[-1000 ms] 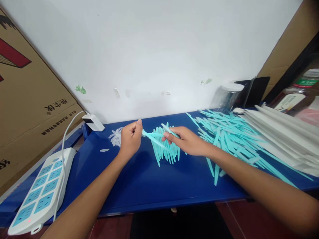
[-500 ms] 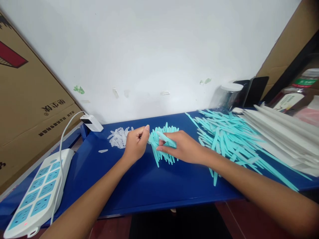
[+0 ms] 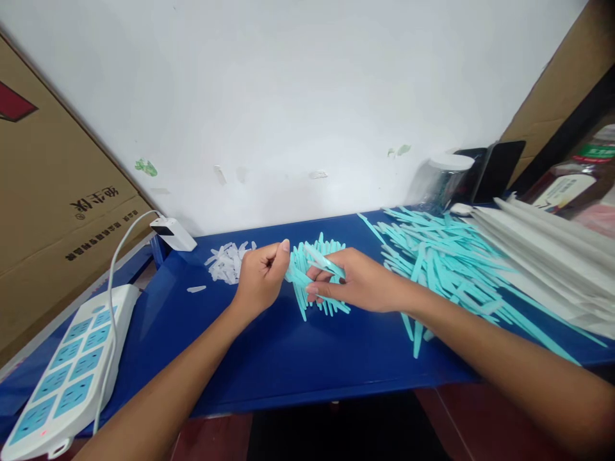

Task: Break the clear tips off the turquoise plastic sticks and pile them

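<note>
My left hand (image 3: pixel 262 275) is closed in a fist with the thumb up; whatever it grips is hidden inside. My right hand (image 3: pixel 358 282) is closed, fingers and thumb bent, on a slim turquoise stick (image 3: pixel 324 261) with a pale end, shaped like an eyebrow razor. Between the two hands, another turquoise piece (image 3: pixel 300 277) reaches toward the left fist; its ends are hard to make out. Under and behind the right hand lies a row of similar turquoise razors (image 3: pixel 303 301). Left of the fist is a heap of small translucent caps (image 3: pixel 225 262), one cap (image 3: pixel 196 289) lying apart.
A large loose pile of turquoise razors (image 3: pixel 444 269) spreads over the right side of the blue table (image 3: pixel 269 371). Beyond it are stacked white sheets (image 3: pixel 542 262) and a lidded jar (image 3: pixel 444 182). A power strip (image 3: pixel 72 365) with a cable and a white charger (image 3: pixel 173 234) stand left.
The view has shifted slightly. My right hand's fingers have shifted a little, and the razor in it is tilted somewhat more steeply. My left fist looks the same.
</note>
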Demonstrator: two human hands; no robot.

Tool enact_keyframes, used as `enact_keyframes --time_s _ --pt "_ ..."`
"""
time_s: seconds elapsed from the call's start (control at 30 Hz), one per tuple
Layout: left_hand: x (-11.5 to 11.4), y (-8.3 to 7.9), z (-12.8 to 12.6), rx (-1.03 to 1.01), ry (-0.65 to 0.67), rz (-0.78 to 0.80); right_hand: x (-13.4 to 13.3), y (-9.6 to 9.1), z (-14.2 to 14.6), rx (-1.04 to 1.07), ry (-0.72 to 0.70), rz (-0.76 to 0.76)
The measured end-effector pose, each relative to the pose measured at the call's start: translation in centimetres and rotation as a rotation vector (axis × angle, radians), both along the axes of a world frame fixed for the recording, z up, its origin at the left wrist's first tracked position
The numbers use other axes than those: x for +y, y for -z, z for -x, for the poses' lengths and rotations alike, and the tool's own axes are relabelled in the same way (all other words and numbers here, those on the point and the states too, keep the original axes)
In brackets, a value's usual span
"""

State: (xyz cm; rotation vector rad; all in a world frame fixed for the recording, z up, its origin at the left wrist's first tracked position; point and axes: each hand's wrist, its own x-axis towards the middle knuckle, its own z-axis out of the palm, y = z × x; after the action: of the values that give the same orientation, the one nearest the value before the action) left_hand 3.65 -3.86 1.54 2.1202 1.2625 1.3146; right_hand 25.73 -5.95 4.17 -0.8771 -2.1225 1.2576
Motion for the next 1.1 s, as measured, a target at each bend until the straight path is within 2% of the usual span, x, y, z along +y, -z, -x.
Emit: enact_keyframes --time_s 0.2,0.37,0.43,0.57,0.73,0.83,1.0,1.1 --pt "0.7 -0.3 0.5 -0.029 -0.034 0.010 0.2 -0.1 -0.4 -0.050 0.037 -0.086" --pt "4.0 -1.2 4.8 -0.241 -0.298 -0.012 1.4 0.1 -1.5 -0.124 0.153 -0.102" --pt "5.0 -1.7 6.6 -0.123 -0.378 -0.069 2.1 0.0 -2.1 -0.119 0.243 -0.076" --pt "5.5 -2.0 8.0 0.322 -0.442 -0.136 3.2 0.0 -3.1 -0.073 0.366 -0.038" --pt "5.6 -1.2 8.1 0.760 -0.500 -0.016 4.4 0.1 -4.3 -0.093 0.495 -0.046" --pt "6.0 -0.9 8.7 0.882 -0.543 0.067 4.9 0.0 -4.9 -0.161 0.533 -0.022" --pt "6.4 -1.0 9.6 0.960 -0.588 0.144 5.1 0.2 -5.1 -0.233 0.531 0.064" --pt "6.5 -1.0 10.0 0.989 -0.616 0.192 4.8 0.6 -4.7 -0.266 0.483 0.109"
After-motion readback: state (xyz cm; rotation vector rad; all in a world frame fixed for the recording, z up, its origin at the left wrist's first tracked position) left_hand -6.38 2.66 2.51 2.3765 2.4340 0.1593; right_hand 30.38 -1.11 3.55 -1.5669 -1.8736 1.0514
